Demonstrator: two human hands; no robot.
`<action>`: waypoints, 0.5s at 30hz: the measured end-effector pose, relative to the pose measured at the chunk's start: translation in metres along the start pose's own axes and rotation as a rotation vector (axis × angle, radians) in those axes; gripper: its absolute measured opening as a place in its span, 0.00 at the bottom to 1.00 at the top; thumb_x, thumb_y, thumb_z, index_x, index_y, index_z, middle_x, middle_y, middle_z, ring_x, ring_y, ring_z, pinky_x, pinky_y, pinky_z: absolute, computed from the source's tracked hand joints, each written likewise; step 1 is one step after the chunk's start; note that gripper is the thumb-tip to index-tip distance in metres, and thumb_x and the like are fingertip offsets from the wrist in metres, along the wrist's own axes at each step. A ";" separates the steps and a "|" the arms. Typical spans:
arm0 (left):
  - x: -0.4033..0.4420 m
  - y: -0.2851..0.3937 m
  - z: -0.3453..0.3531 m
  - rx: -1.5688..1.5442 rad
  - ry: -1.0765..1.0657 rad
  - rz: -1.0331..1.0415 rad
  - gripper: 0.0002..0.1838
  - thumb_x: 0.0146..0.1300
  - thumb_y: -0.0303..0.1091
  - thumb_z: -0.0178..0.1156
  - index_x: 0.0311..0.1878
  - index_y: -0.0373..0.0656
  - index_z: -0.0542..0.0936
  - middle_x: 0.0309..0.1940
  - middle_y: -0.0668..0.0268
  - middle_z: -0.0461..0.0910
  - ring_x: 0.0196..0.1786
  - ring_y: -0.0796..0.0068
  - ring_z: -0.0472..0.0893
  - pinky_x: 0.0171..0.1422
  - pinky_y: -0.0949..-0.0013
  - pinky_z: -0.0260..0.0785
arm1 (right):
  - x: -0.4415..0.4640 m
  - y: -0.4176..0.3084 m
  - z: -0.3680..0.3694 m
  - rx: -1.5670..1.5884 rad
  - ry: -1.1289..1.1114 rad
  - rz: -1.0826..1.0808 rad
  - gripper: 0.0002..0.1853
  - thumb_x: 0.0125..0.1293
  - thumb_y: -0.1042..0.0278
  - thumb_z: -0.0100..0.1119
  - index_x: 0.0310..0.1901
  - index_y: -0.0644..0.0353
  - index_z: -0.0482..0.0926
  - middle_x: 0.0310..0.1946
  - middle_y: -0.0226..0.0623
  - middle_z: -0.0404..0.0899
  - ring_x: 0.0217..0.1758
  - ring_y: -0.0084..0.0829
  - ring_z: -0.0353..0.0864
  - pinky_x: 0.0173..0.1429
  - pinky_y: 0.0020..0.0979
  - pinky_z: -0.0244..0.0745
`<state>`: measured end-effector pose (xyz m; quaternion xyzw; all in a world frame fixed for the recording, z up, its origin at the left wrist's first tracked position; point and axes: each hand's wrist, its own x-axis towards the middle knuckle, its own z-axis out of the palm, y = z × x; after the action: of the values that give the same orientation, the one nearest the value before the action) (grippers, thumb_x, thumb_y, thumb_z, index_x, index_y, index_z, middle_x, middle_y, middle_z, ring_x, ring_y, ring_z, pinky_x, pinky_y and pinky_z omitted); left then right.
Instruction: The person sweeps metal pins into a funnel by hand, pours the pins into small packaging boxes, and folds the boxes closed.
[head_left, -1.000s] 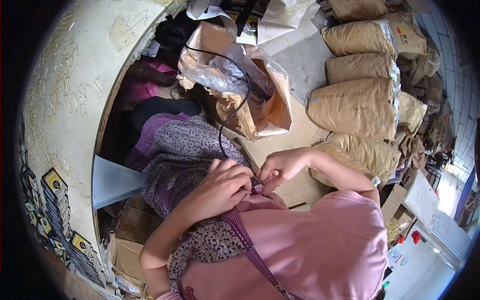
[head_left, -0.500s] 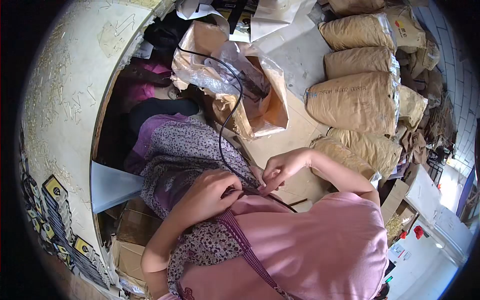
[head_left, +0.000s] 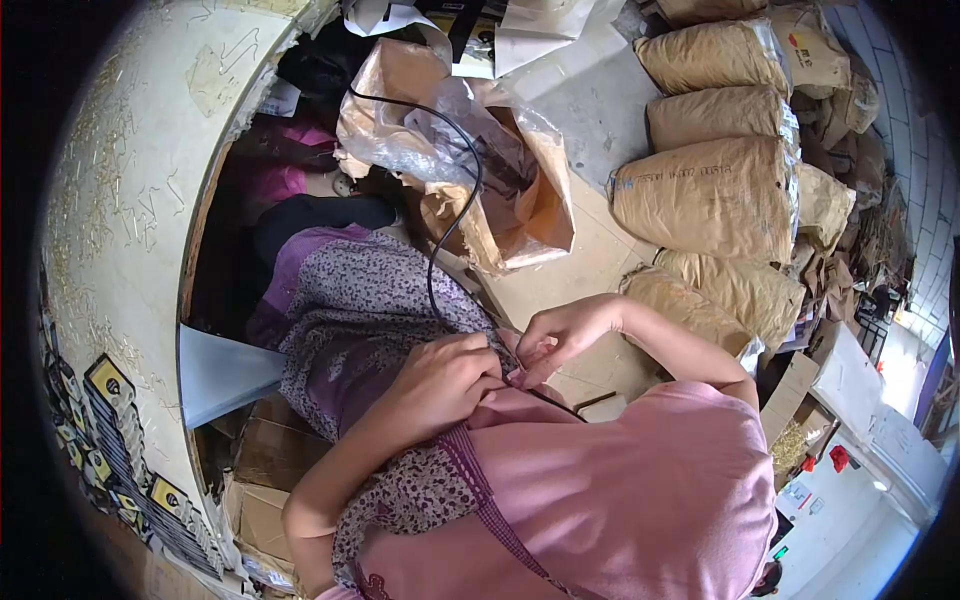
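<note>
My left hand [head_left: 448,378] lies at the waist with its fingers curled against the pink shirt [head_left: 620,480]; what its fingertips hold is hidden. Just right of it, my right hand [head_left: 562,342] is closed in a pinch, thumb and fingertips at the black cable [head_left: 478,165]. From the torn paper bag the cable loops down over the lap, passes behind the left knuckles and emerges below the right fingertips. A floral purple apron [head_left: 375,280] covers the lap, and its checked strap crosses the shirt.
A torn brown paper bag [head_left: 550,235] with clear plastic stands ahead. Stacked brown sacks [head_left: 705,200] line the right. On the left, a worktable [head_left: 130,250] carries scattered wire pieces and several black-and-yellow cards [head_left: 110,380]. A grey-blue panel [head_left: 225,375] juts from its edge.
My left hand has shifted slightly right, closer to my right hand, and now covers part of the cable. The cable over the lap has moved a little left. My right hand stays nearly in place.
</note>
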<state>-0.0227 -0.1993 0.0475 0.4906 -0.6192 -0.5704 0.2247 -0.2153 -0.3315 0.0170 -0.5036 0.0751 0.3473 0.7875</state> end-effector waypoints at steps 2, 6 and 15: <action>-0.003 -0.001 -0.001 0.010 0.009 -0.018 0.07 0.52 0.29 0.61 0.34 0.39 0.81 0.33 0.58 0.79 0.38 0.56 0.79 0.44 0.61 0.71 | -0.001 0.001 -0.002 -0.020 -0.028 0.032 0.25 0.65 0.53 0.59 0.18 0.61 0.67 0.15 0.21 0.56 0.22 0.16 0.55 0.27 0.27 0.52; -0.007 -0.010 0.000 -0.004 -0.093 -0.048 0.05 0.51 0.29 0.59 0.32 0.42 0.81 0.32 0.59 0.78 0.39 0.58 0.79 0.47 0.58 0.70 | 0.001 -0.001 -0.001 -0.041 -0.068 0.057 0.22 0.66 0.53 0.58 0.22 0.64 0.72 0.17 0.23 0.58 0.24 0.17 0.57 0.29 0.27 0.54; -0.008 -0.003 0.005 0.042 0.146 0.002 0.04 0.51 0.31 0.63 0.31 0.43 0.81 0.29 0.64 0.75 0.37 0.62 0.75 0.44 0.62 0.65 | -0.003 -0.015 0.011 -0.229 0.172 -0.034 0.12 0.61 0.66 0.63 0.28 0.66 0.76 0.20 0.34 0.66 0.26 0.23 0.64 0.31 0.30 0.60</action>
<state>-0.0226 -0.1892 0.0463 0.5350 -0.6134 -0.5198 0.2596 -0.2113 -0.3271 0.0349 -0.6194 0.0937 0.2956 0.7213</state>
